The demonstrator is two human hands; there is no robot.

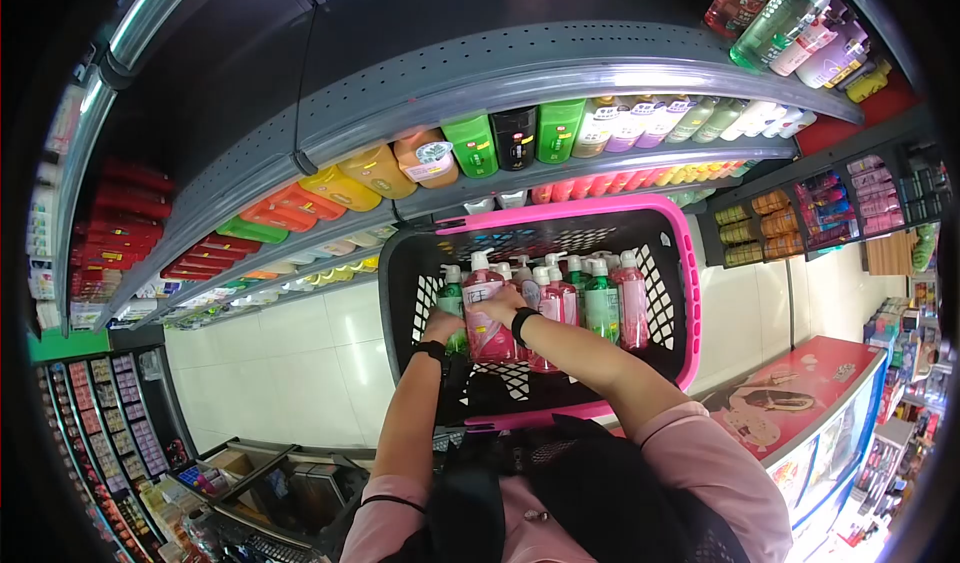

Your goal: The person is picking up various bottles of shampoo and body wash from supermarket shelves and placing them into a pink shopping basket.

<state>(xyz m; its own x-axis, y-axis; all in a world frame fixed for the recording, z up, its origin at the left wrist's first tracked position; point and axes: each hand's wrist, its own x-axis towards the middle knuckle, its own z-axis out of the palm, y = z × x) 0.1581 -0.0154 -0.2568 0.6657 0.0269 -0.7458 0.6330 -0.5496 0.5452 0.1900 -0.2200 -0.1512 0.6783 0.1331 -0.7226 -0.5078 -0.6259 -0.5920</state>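
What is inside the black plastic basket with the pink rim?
Upright plastic pump bottles, pink and green. The left hand and right hand grip one pink pump bottle; they cover part of it.

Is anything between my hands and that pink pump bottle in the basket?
Nothing visible. The right hand is on the pink pump bottle, and the left hand is at its left side, next to a green bottle. Other pump bottles stand packed close on its right inside the basket.
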